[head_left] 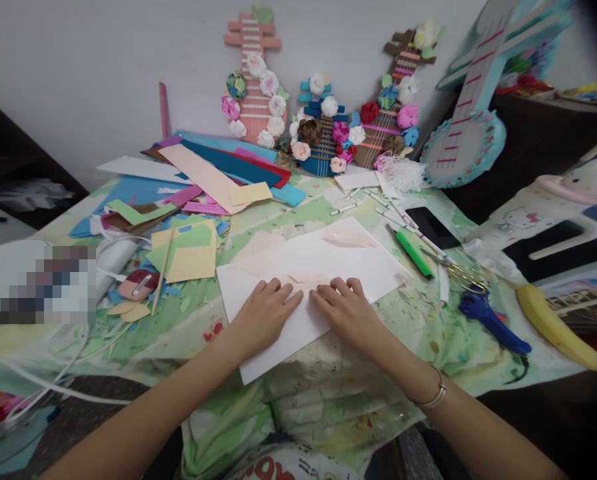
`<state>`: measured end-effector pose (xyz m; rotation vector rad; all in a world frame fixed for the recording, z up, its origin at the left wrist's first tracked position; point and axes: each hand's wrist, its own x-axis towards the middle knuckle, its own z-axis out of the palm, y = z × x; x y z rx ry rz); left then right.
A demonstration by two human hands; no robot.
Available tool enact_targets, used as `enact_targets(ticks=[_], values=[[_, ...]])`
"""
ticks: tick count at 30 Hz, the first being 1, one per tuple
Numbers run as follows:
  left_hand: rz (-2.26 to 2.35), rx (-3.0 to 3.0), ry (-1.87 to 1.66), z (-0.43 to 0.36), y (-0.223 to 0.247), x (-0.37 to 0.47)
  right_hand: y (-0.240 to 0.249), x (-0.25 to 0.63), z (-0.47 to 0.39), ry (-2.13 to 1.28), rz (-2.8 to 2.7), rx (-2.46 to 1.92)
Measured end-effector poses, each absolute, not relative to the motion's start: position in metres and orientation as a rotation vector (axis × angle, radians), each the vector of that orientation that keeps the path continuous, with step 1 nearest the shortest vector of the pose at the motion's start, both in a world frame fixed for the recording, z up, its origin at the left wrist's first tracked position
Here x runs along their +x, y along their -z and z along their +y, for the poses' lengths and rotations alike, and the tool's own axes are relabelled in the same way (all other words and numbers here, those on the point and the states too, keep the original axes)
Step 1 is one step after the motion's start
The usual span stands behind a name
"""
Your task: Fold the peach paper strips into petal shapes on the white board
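Observation:
A large white sheet (273, 333) lies tilted on the green-patterned table cover. Near its middle is a small pale peach paper piece (308, 279), with the fingertips of both hands at its near edge. My left hand (267, 313) has its fingers curled and pressed together, thumb pointing inward. Opposite it, my right hand (347, 310) is bent the same way. The fingers partly hide the piece between them. Another peach piece (348, 239) rests on the sheet's far part, and a larger peach sheet (259, 252) is at its left edge.
Coloured paper strips (203, 173) and yellow paper (193, 257) are at the left. On the right are a green marker (412, 252), scissors (461, 273), a blue glue gun (493, 323), a phone (432, 227) and a banana (558, 327). Flowered paper instruments (258, 100) stand behind.

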<state>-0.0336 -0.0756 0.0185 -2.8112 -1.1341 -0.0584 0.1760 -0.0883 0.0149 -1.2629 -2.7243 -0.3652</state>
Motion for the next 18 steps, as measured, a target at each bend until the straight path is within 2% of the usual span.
enact_targets(ticks=[13, 18], values=[[-1.040, -2.797, 0.140, -0.075, -0.016, -0.045, -0.017, 0.186, -0.089, 0.338, -2.695, -1.272], [-1.143, -2.864, 0.328, -0.071, -0.016, -0.048, -0.011, 0.190, -0.084, 0.156, -2.572, -1.295]])
